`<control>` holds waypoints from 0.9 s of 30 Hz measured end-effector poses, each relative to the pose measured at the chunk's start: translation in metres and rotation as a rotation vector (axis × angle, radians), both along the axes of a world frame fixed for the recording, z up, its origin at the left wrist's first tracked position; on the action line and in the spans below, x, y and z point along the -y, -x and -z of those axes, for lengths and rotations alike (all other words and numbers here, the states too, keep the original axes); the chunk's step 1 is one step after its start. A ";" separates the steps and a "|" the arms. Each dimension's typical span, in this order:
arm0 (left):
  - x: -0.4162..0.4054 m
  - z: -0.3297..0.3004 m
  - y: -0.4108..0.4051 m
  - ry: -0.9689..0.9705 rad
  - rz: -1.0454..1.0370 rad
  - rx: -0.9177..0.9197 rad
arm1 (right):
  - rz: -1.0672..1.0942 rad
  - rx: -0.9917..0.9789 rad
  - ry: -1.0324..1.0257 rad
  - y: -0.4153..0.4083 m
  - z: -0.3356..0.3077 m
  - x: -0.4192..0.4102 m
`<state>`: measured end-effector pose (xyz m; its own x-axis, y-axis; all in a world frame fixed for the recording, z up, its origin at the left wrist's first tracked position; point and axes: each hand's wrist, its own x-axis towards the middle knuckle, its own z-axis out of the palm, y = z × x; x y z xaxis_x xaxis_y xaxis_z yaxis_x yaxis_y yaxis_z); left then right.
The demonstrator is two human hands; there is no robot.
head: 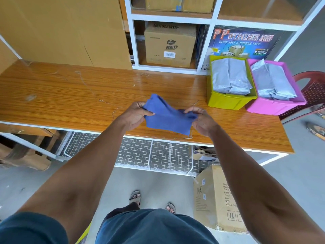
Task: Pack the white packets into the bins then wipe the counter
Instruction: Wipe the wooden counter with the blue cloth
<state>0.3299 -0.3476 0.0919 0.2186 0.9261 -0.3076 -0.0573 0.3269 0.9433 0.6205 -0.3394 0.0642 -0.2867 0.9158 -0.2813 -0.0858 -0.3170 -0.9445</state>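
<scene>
Left hand (135,115) and right hand (202,120) each pinch an edge of the cloth (167,118) above the counter (70,95). Cloth: probably light, limp; bunch flat under one palm. Packets (230,78) fill both bins (226,101).

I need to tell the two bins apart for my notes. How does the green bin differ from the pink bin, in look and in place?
The green bin is yellow-green; the pink bin is bright pink. The green bin stands fully on the counter, nearer the middle; the pink bin sits at the counter's right end, beside a chair. Both are open, rectangular, touching side by side, and filled with pale packets.
</scene>
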 end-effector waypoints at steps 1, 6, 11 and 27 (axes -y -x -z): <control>0.000 -0.001 0.000 -0.012 0.000 -0.017 | 0.002 0.022 -0.011 -0.001 -0.003 0.001; 0.000 -0.002 0.003 -0.018 0.043 -0.102 | -0.008 -0.025 -0.008 -0.004 -0.009 0.007; 0.007 -0.006 0.000 -0.048 0.063 -0.179 | -0.041 -0.126 0.058 -0.011 -0.008 0.011; -0.041 0.014 -0.030 -0.020 0.231 -0.097 | 0.334 -0.190 0.177 -0.032 -0.003 0.026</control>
<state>0.3600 -0.3068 0.0777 0.3957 0.8609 -0.3198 0.1084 0.3020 0.9471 0.6528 -0.3652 0.0672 -0.0441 0.9094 -0.4135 -0.3789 -0.3982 -0.8354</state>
